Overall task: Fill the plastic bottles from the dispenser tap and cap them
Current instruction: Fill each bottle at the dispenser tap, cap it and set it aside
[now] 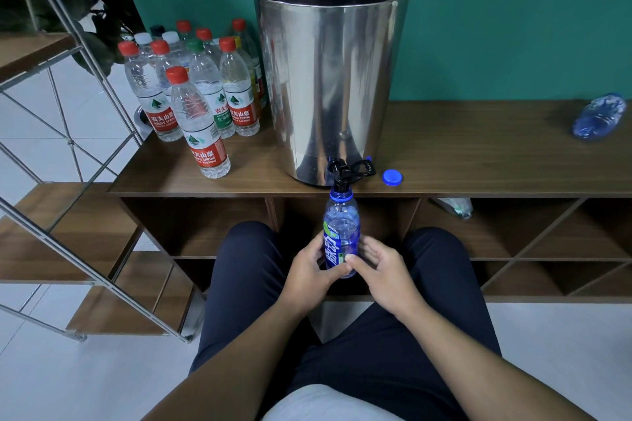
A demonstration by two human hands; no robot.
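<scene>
Wooden steps (51, 236) with a metal rail at far left, white floor tiles under them. On the left end of the shelf top (461, 147), a cluster of capped bottles (191, 79), most with red caps, a few white, one green; they look filled, though the back ones are hard to read. One red-capped bottle (200, 126) stands apart in front of the cluster. Steel dispenser (330, 79) with a black lid stands mid-shelf, right of the cluster, against a green wall. Black tap (342, 173) sticks out at its base over the shelf edge.

Blue bottle (341, 236), uncapped, is held upright right below the tap, mouth just under the spout, in front of the open cubbies and above the person's knees. Some water shows inside; level unclear. Left hand (309, 270) grips the bottle's lower half from the left, fingers curled round the label. Right hand (379, 267) holds it from the right, thumb pressed on the front, fingers wrapped behind.

Blue cap (392, 177) lies on the shelf top just right of the tap, apart from the bottle. A crumpled bottle (455, 207) lies in a cubby below the shelf top, right of centre. Far right on the shelf top lies a crushed blue bottle (598, 116) on its side, well apart from the dispenser.
</scene>
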